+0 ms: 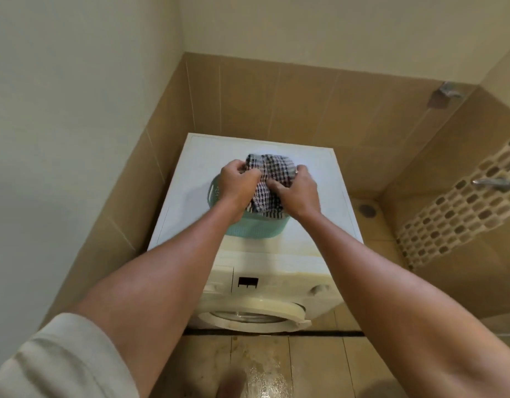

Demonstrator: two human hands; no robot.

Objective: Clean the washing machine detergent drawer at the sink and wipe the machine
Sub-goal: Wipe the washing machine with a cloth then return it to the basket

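Tan tiled wall (276, 104) is running round the corner behind and to both sides. Tiled floor (262, 366) in front is shining wet in one patch.

White washing machine (311, 179) is standing in that corner, front toward the camera. Its casing is looking yellowed along the front edge of the top and across the control panel. The panel is showing a dark display (248, 282) left of centre and a round knob (318, 289) to the right. The round door (276, 307) is sitting below, with its glass partly visible.

Teal perforated basket (256, 229) is resting on the machine's top, toward the front edge. Checked cloth (269, 179), dark on white, is bunching up just above the basket.

Left grip (238, 182) is clutching the cloth's left side, fingers curled in. Right grip (298, 191) is pinching its right side, closed on the fabric. Both forearms are bare, and a pale sleeve (61, 357) is showing at lower left.
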